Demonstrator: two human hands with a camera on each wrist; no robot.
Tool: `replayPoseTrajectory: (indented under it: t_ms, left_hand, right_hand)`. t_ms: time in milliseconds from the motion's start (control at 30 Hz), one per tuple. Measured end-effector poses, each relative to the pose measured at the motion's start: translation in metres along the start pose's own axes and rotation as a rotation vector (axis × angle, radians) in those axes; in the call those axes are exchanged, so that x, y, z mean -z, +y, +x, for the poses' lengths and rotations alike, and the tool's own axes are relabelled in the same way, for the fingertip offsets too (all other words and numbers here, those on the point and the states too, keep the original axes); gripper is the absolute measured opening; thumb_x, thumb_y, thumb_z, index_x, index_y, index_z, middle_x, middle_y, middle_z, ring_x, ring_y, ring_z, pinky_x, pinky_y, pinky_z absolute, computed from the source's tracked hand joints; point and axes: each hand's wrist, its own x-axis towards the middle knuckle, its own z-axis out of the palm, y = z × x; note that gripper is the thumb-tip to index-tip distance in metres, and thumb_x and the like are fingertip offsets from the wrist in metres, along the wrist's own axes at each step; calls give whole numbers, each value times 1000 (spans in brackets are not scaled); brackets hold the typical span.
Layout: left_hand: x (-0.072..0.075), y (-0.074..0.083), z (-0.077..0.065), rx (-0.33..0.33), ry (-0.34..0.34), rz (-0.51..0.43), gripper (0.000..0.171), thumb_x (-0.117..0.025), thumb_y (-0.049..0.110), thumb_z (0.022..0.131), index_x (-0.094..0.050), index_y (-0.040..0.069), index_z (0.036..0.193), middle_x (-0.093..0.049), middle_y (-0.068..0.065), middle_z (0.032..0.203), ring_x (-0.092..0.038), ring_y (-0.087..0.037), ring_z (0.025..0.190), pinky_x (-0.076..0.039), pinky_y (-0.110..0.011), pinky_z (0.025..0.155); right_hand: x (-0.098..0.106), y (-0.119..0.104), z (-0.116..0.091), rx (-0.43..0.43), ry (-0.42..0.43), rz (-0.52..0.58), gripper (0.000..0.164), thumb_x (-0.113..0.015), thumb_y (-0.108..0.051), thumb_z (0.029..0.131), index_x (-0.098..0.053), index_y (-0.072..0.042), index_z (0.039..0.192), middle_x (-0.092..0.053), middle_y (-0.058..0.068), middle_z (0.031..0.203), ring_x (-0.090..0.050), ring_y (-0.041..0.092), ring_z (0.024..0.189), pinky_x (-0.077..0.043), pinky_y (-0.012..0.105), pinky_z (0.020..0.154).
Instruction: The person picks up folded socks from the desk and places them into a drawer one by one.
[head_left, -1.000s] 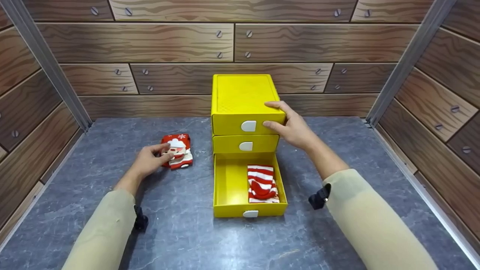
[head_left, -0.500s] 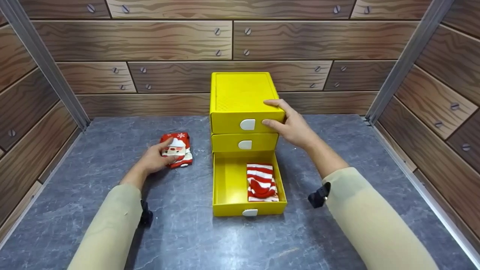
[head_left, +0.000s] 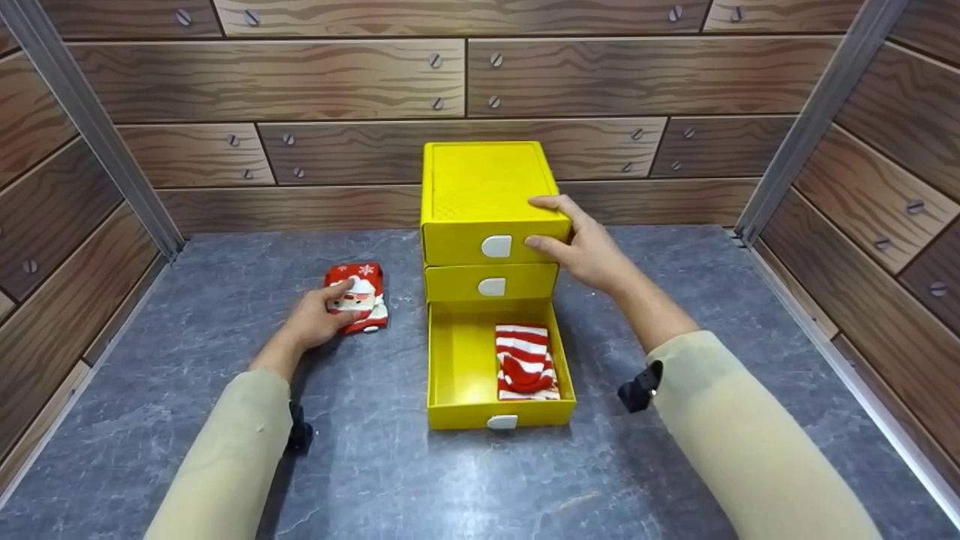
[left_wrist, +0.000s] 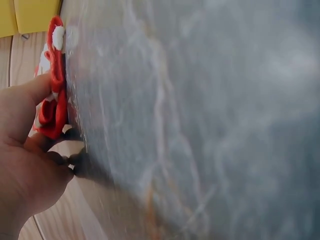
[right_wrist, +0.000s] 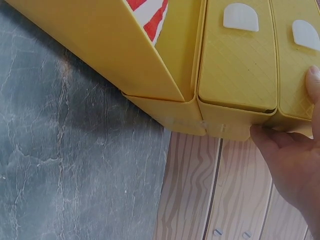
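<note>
A folded red Christmas sock [head_left: 362, 298] with a bearded face, a white cap and snowflakes lies on the tabletop, left of the drawers. My left hand [head_left: 315, 319] grips it from its left side; in the left wrist view the thumb presses one face of the folded sock [left_wrist: 58, 82] and the fingers curl at its lower end. My right hand [head_left: 589, 251] holds the upper right corner of a yellow drawer unit [head_left: 487, 176], thumb on the front and a finger on top. Its bottom drawer [head_left: 461, 360] is pulled out, with a red-and-white striped sock [head_left: 524, 361] lying in its right half.
Above the pulled-out drawer, the middle drawer [head_left: 450, 284] and the top drawer [head_left: 454, 244] are closed, each with a white tab handle. The grey marbled tabletop [head_left: 360, 465] runs back to a wood-patterned wall [head_left: 337, 79], with similar side walls.
My left hand has moved a little right and further over the folded sock, its fingers now reaching across the printed face. The right hand and the drawers stay as they were.
</note>
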Motion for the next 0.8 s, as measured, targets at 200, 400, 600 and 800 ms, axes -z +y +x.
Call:
replayPoseTrajectory:
  t_ms: [200,400,600,800]
  left_hand:
    - [-5,4,-2,-32,75,7,62,-76,17,100,-52,11,158,-44,-31,159,-43,-41,145,-32,-53,122]
    - [-8,10,-7,-39,171,0,62,-83,15,94,-59,8,151,-52,-28,153,-48,-38,142,-36,-48,120]
    - [-8,17,-13,-10,172,-38,60,-82,12,94,-61,11,150,-53,-22,155,-49,-33,139,-44,-44,111]
    - [-7,21,-20,-11,170,-73,56,-81,11,95,-63,11,148,-57,-20,151,-49,-30,139,-44,-42,111]
  right_hand:
    - [1,-1,-1,-8,-1,6,58,-72,-29,104,-47,-24,157,-52,15,142,-59,29,117,-52,44,97]
    - [0,0,0,-3,-4,15,59,-73,-26,104,-47,-23,157,-53,16,142,-59,29,117,-54,43,96]
    - [-1,-1,0,-3,0,10,59,-73,-27,104,-47,-24,156,-54,15,141,-60,29,116,-53,45,96]
    - [0,0,0,-1,0,6,60,-73,-29,103,-47,-23,157,-54,16,142,-59,29,117,-53,45,98]
